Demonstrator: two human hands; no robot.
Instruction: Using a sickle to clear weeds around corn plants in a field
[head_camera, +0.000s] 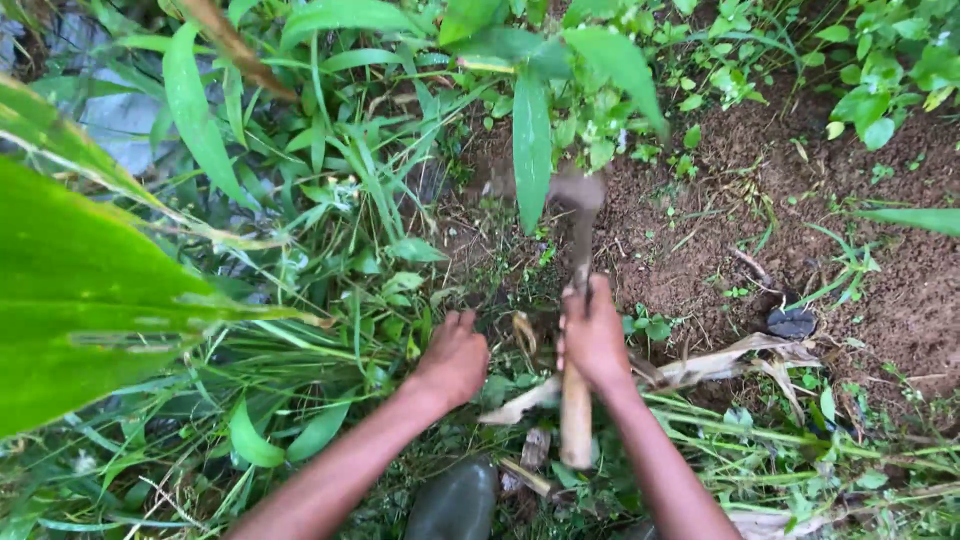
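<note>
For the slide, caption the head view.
Right hand grips a wooden-handled digging tool over bare soil; left hand parts grass.

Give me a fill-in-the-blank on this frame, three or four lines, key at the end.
1. The right hand grips the wooden handle of a ____.
2. The left hand reaches into the ____.
3. The tool's blurred head is over bare ____.
4. A dark green ____ shows between the forearms at the bottom edge.

Missing words: hoe; grass; soil; boot
</note>
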